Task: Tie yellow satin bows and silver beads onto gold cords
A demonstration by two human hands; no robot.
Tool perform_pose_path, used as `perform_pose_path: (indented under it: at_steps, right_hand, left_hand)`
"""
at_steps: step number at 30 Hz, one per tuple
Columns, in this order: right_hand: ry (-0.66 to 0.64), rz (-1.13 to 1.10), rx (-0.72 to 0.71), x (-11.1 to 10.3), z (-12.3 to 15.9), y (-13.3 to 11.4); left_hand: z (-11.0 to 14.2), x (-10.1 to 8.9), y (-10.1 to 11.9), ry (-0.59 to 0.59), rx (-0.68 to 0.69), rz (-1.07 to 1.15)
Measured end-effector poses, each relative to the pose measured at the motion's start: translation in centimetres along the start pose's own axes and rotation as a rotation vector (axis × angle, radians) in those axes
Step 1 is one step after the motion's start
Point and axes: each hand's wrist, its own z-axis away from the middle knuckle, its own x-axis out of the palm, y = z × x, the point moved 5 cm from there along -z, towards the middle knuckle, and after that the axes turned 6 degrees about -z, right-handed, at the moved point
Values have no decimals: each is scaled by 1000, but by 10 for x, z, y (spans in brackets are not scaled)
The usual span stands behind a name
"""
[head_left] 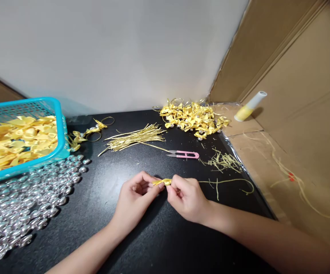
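Between the thumb and fingers of my left hand (pixel 137 192) is a small yellow ribbon bow (pixel 167 182). My right hand (pixel 186 198) is closed at the bow's right end, pinching a thin yellow cord (pixel 224 180) whose tail runs out to the right over the black table. What lies inside the right fingers is mostly hidden. Beyond the hands rest pink-handled thread snips (pixel 184 154) and a bundle of gold cord pieces (pixel 137 137). A heap of finished bows (pixel 192 118) with silver beads and loops sits at the back right.
To the left stands a blue basket (pixel 63 150) of yellow bows, with many silver beads (pixel 39 201) spread in front. A few beaded bows (pixel 94 129) lie beside it. Cord scraps (pixel 224 160) are at right, near cardboard (pixel 304 152) and a thread spool (pixel 250 106).
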Motion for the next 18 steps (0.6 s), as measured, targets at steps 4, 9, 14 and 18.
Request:
perform_pose_path:
  at_steps: [4,9,14,18]
  right_hand:
    - [4,23,-34,-1,0,-1]
    - [3,28,-31,-1,-2,-2]
    - [-7,22,-28,-1,-2,-1]
    - [-7,24,-22,0,0,0]
  left_hand:
    - [0,2,3,-10,6,20]
    - [0,3,4,-9,8,29]
    - [0,1,5,1,14,26]
    - [1,1,5,4,13,24]
